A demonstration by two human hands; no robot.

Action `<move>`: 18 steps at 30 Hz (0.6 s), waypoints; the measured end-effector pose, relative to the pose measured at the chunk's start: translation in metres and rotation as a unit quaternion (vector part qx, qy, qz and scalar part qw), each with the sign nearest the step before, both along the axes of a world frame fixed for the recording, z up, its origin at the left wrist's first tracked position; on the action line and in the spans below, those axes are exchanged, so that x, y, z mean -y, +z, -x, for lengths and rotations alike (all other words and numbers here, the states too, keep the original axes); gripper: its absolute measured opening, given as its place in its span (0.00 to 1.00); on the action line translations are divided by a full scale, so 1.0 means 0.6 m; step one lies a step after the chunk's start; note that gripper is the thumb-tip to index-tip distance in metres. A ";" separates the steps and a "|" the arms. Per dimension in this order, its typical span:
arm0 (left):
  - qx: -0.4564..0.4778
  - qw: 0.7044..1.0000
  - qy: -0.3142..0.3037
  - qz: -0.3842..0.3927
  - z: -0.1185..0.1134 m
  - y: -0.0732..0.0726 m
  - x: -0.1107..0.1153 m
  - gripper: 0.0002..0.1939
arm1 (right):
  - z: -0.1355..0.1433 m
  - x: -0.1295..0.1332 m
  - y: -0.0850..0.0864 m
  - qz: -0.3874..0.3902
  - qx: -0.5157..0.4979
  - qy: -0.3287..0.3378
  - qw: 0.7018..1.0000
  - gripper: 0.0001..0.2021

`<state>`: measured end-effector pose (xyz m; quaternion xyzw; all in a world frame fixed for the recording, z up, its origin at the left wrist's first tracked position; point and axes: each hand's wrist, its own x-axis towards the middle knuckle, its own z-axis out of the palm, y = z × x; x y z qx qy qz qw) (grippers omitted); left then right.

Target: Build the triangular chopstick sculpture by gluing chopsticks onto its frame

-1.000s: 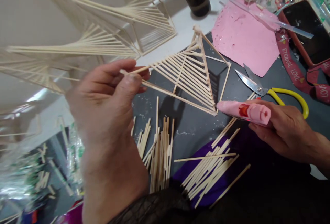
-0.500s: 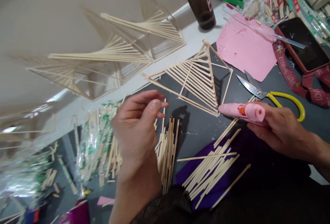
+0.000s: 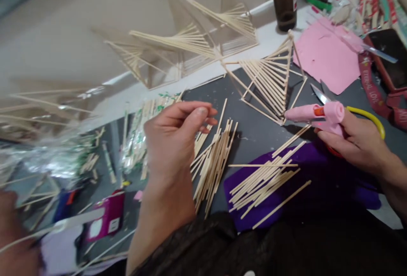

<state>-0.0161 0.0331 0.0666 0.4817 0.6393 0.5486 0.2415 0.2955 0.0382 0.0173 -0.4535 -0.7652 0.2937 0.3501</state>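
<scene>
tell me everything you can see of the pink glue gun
The glue gun is pink and looks like plastic, with an orange-red patch in its side, a rounded back end and a small red glow beneath the body. Held roughly level in the right hand, which hides much of its handle, it points its nozzle at the lower corner of the stick frame; whether the tip touches is unclear.
</scene>
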 end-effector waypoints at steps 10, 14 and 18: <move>-0.027 0.999 -0.029 0.034 -0.002 -0.015 0.050 0.03 | 0.000 -0.027 0.019 0.246 -0.319 -0.083 0.912 0.13; -0.033 0.999 -0.002 0.021 0.024 -0.006 0.079 0.03 | -0.010 -0.026 0.028 0.198 -0.332 -0.155 0.909 0.08; -0.021 0.997 0.073 -0.019 0.072 -0.007 0.114 0.03 | -0.020 -0.035 0.024 0.158 -0.357 -0.189 0.901 0.04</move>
